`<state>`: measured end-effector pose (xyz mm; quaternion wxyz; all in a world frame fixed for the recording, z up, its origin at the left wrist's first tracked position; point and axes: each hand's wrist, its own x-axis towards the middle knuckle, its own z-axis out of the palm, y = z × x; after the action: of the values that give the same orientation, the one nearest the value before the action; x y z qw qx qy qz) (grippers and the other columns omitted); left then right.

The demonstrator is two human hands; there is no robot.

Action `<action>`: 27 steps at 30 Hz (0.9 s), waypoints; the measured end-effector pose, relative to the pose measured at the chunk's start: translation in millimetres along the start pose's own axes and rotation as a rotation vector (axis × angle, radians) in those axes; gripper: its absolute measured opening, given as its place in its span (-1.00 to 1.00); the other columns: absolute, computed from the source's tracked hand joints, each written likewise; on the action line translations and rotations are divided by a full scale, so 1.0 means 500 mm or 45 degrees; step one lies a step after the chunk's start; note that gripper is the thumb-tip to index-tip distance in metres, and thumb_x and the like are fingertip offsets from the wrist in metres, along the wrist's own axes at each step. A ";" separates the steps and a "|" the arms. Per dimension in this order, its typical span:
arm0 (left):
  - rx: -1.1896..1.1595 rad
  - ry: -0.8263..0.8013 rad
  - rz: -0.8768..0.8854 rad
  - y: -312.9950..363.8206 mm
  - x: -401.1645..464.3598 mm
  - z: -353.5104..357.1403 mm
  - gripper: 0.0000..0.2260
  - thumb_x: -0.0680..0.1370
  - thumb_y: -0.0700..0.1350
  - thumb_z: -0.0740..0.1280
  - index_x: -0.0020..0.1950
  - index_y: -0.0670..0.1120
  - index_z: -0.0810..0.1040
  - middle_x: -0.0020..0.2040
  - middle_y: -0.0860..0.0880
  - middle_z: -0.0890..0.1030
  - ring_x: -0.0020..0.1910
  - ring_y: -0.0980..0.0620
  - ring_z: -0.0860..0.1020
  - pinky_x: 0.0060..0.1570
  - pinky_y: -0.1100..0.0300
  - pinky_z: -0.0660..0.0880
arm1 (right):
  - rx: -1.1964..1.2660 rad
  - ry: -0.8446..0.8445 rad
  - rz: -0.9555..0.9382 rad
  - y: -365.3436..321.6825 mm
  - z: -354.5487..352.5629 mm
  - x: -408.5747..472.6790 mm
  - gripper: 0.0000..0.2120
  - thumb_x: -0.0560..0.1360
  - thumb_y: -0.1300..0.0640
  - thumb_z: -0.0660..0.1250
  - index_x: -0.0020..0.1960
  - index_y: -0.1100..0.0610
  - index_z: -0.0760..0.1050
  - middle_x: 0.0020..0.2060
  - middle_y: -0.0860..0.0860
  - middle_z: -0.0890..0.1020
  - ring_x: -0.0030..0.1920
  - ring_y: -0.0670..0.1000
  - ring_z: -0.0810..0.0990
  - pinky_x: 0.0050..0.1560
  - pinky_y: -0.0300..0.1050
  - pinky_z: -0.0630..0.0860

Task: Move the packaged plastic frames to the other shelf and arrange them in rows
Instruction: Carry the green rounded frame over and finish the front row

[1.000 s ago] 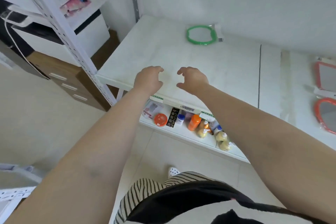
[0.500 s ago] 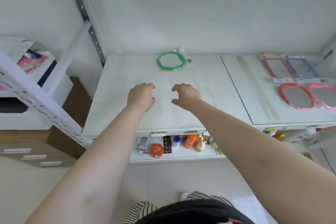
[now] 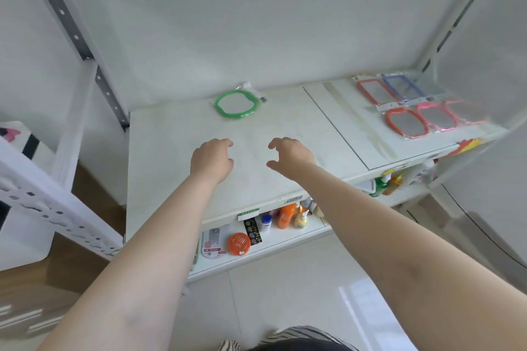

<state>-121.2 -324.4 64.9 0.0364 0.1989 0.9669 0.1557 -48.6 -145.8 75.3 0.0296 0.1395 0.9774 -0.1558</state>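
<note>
Nearest the camera, the lower shelf [image 3: 285,242] holds a round orange tin [image 3: 239,243] and an orange bottle [image 3: 286,216], among other small stuff. Above it, both hands hover over the white left shelf [image 3: 171,157]: left hand [image 3: 211,161] and right hand [image 3: 291,155], fingers loosely curled, holding nothing. Further back, one green round plastic frame in clear packaging [image 3: 236,105] lies near the wall. On the adjoining right shelf [image 3: 350,122] sit the rest: a red apple-shaped packaged frame [image 3: 407,124], a pink one [image 3: 437,117] beside it, then a red rectangular frame [image 3: 376,92] and a blue rectangular frame [image 3: 402,86] behind.
</note>
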 end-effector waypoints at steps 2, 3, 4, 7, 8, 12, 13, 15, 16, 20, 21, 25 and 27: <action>-0.006 0.003 -0.007 0.002 0.007 0.000 -0.56 0.53 -0.17 0.25 0.42 0.00 0.39 0.33 -0.06 0.50 0.31 -0.11 0.46 0.19 0.09 0.40 | 0.003 0.010 0.010 0.007 -0.004 0.007 -0.56 0.52 0.01 0.32 0.37 0.01 0.37 0.26 0.01 0.50 0.30 0.05 0.43 0.11 -0.09 0.42; -0.004 0.006 -0.016 0.001 0.012 -0.002 -0.56 0.53 -0.17 0.25 0.42 0.00 0.39 0.33 -0.06 0.50 0.31 -0.11 0.46 0.19 0.09 0.40 | 0.006 0.013 0.011 0.009 -0.008 0.014 -0.56 0.51 0.01 0.32 0.37 0.01 0.37 0.25 0.01 0.50 0.29 0.05 0.43 0.10 -0.09 0.43; 0.000 0.004 -0.025 -0.001 0.017 -0.004 -0.56 0.53 -0.17 0.24 0.42 0.00 0.39 0.33 -0.06 0.50 0.31 -0.11 0.46 0.19 0.09 0.40 | 0.013 0.011 0.013 0.011 -0.011 0.023 -0.56 0.51 0.00 0.32 0.37 0.01 0.38 0.24 0.01 0.51 0.29 0.05 0.44 0.08 -0.09 0.43; 0.025 0.013 -0.052 -0.013 0.033 -0.008 -0.56 0.54 -0.17 0.24 0.42 0.00 0.39 0.33 -0.07 0.50 0.31 -0.12 0.46 0.20 0.08 0.40 | 0.052 0.015 0.019 0.013 -0.014 0.054 -0.56 0.51 0.00 0.32 0.36 0.00 0.38 0.22 0.00 0.52 0.26 0.04 0.46 0.04 -0.09 0.44; 0.033 0.014 -0.065 -0.018 0.043 -0.009 -0.56 0.54 -0.17 0.24 0.42 -0.01 0.39 0.33 -0.07 0.50 0.31 -0.12 0.46 0.20 0.08 0.40 | 0.066 0.016 0.019 0.013 -0.013 0.067 -0.56 0.51 -0.01 0.32 0.36 0.00 0.38 0.22 0.00 0.52 0.26 0.04 0.47 0.03 -0.10 0.45; 0.023 -0.013 -0.110 -0.038 0.084 0.001 -0.56 0.55 -0.16 0.23 0.44 -0.02 0.37 0.36 -0.07 0.48 0.33 -0.11 0.44 0.22 0.07 0.40 | 0.101 -0.008 0.026 0.017 -0.001 0.114 -0.57 0.50 -0.02 0.32 0.35 0.00 0.40 0.23 -0.01 0.51 0.22 0.06 0.50 0.00 -0.12 0.44; 0.014 -0.023 -0.117 -0.040 0.097 0.004 -0.57 0.55 -0.15 0.23 0.44 -0.02 0.37 0.36 -0.07 0.48 0.33 -0.11 0.44 0.22 0.08 0.40 | 0.114 -0.015 0.035 0.019 0.001 0.126 -0.57 0.50 -0.02 0.32 0.35 0.01 0.40 0.23 -0.01 0.51 0.15 0.06 0.53 -0.04 -0.13 0.44; -0.022 -0.031 -0.129 -0.041 0.128 0.014 -0.57 0.55 -0.14 0.23 0.44 -0.02 0.37 0.36 -0.06 0.48 0.34 -0.10 0.44 0.22 0.08 0.40 | 0.140 -0.029 0.057 0.024 0.009 0.152 -0.57 0.50 -0.01 0.32 0.35 0.02 0.40 0.21 0.00 0.52 -0.05 0.05 0.50 -0.09 -0.14 0.43; -0.044 -0.032 -0.133 -0.041 0.147 0.020 -0.57 0.56 -0.13 0.23 0.44 -0.01 0.37 0.37 -0.06 0.48 0.34 -0.10 0.44 0.23 0.08 0.39 | 0.153 -0.028 0.068 0.027 0.014 0.167 -0.57 0.50 0.00 0.32 0.35 0.02 0.41 0.19 0.00 0.53 -0.11 0.03 0.46 -0.10 -0.15 0.43; -0.129 -0.010 -0.127 -0.044 0.237 0.053 -0.58 0.57 -0.08 0.23 0.44 -0.03 0.36 0.38 -0.04 0.46 0.36 -0.08 0.42 0.25 0.09 0.39 | 0.259 0.021 0.140 0.038 0.048 0.244 -0.58 0.50 0.00 0.34 0.34 0.02 0.42 0.14 -0.01 0.55 -0.15 0.01 0.46 -0.11 -0.14 0.46; -0.145 0.005 -0.126 -0.047 0.261 0.065 -0.58 0.57 -0.08 0.23 0.44 -0.04 0.37 0.38 -0.05 0.46 0.37 -0.08 0.42 0.25 0.09 0.39 | 0.288 0.035 0.153 0.040 0.059 0.265 -0.58 0.50 0.00 0.34 0.34 0.02 0.42 0.13 -0.01 0.56 -0.14 0.01 0.47 -0.10 -0.13 0.46; -0.250 0.114 -0.190 -0.062 0.348 0.116 -0.65 0.57 -0.10 0.21 0.34 -0.16 0.43 0.27 -0.15 0.52 0.27 -0.15 0.47 0.15 0.06 0.45 | 0.474 0.082 0.224 0.051 0.119 0.354 -0.60 0.49 0.00 0.35 0.31 0.05 0.44 0.07 -0.01 0.57 -0.17 0.04 0.53 -0.12 -0.14 0.45; -0.348 0.146 -0.263 -0.069 0.385 0.145 -0.63 0.58 -0.08 0.22 0.35 -0.18 0.41 0.27 -0.19 0.51 0.28 -0.17 0.47 0.18 0.07 0.43 | 0.608 0.116 0.261 0.058 0.149 0.398 -0.59 0.49 0.01 0.37 0.31 0.08 0.45 0.14 0.02 0.57 -0.13 0.04 0.53 -0.09 -0.14 0.46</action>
<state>-301.2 -257.3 -16.6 0.0239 0.0826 0.9525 0.2923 -230.5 -90.1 -24.0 -0.0326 0.2476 0.8941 -0.3718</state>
